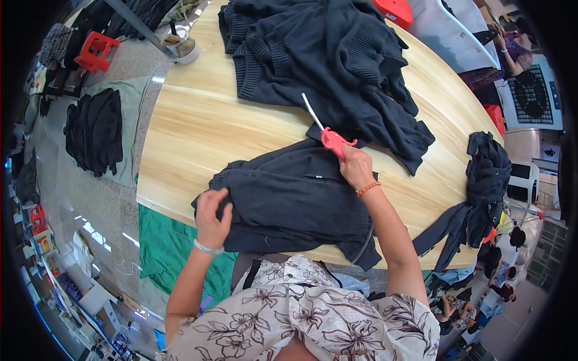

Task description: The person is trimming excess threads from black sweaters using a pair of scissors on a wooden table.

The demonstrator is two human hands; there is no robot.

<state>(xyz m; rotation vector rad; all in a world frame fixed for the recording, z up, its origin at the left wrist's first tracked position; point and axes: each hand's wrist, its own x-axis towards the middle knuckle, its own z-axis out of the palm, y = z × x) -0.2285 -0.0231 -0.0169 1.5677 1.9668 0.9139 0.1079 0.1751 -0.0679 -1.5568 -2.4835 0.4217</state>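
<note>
A dark knitted sweater [289, 198] lies folded over on itself on the wooden table, close to my body. My right hand [358, 168] is closed round the handle of a red air blow gun [333, 142], whose pale thin nozzle points up and to the left. A thin hose runs down past the sweater's right end. At the sweater's left end hovers my left hand [212, 212], its thumb and fingers curved and apart with nothing visible between them. Whether its fingertips touch the ribbed cuff, I cannot tell. A heap of dark sweaters [319, 48] lies just beyond the nozzle.
More dark garments [485, 174] hang over the right edge of the table [180, 138]. A translucent plastic bin [448, 39] stands at the back right, beside a red object [394, 12]. On the floor at left are a dark clothes pile [94, 132] and a red stool [96, 52].
</note>
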